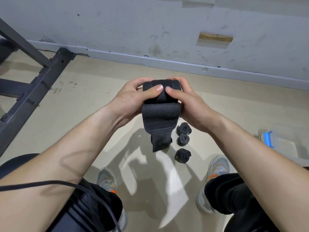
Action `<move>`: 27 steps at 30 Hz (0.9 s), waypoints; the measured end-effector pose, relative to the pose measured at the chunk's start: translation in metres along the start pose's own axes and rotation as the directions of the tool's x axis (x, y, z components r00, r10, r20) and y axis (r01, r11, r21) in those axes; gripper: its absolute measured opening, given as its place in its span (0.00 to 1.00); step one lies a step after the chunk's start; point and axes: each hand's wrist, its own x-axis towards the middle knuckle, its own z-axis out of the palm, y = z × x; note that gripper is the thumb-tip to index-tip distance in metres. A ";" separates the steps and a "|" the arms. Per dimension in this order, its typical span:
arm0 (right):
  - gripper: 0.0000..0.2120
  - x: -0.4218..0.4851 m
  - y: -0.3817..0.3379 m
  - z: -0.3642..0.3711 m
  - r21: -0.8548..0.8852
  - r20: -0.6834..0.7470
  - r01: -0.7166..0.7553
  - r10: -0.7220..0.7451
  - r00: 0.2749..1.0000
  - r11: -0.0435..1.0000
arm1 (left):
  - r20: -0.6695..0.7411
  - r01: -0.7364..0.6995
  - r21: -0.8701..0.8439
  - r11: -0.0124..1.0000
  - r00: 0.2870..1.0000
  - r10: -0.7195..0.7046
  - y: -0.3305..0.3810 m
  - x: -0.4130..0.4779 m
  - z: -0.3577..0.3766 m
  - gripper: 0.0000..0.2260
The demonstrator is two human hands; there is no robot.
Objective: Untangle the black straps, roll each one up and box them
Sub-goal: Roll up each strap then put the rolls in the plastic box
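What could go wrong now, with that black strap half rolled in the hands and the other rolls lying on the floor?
1. The strap has a tail hanging loose below the left hand and right hand. If either grip slackens, the roll could spring open.
2. The three rolled straps lie unboxed on the floor near the shoes. A foot could knock them, and the farthest one looks loosely wound.

Both bare forearms reach forward, meeting at centre. The left hand and right hand curl around a half-rolled black woven strap, thumbs pressed side by side on top.
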 end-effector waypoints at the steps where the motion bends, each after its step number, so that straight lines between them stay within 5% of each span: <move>1: 0.16 0.000 -0.001 0.001 0.013 -0.013 -0.017 0.017 1.000 1.000 | 0.010 -0.022 0.021 1.000 1.000 0.022 -0.001 0.000 0.000 0.19; 5: 0.14 -0.001 0.000 0.003 0.010 -0.060 0.030 -0.030 0.998 0.999 | 0.029 -0.078 0.096 0.992 0.997 0.076 -0.006 0.002 -0.002 0.23; 9: 0.14 0.000 0.002 0.002 0.044 -0.069 0.051 -0.048 0.996 0.998 | 0.010 0.014 0.058 0.998 1.000 -0.015 -0.004 -0.001 0.002 0.28; 12: 0.15 0.001 0.005 -0.001 0.036 -0.024 0.077 -0.076 0.997 0.996 | 0.032 0.124 0.047 0.991 0.992 -0.125 -0.001 -0.003 0.005 0.19; 17: 0.18 -0.001 0.002 -0.003 0.003 -0.024 0.081 -0.081 0.996 0.997 | -0.023 0.074 0.050 0.996 0.997 -0.073 -0.002 0.000 0.002 0.15; 21: 0.20 0.000 0.003 0.000 -0.052 -0.093 0.055 -0.060 0.994 0.997 | -0.101 0.073 -0.056 0.996 0.992 -0.079 0.001 0.002 0.001 0.13; 27: 0.09 0.000 0.009 0.000 -0.199 -0.100 0.098 -0.120 0.988 0.975 | -0.239 0.074 -0.212 0.975 0.963 -0.125 0.005 0.008 -0.008 0.17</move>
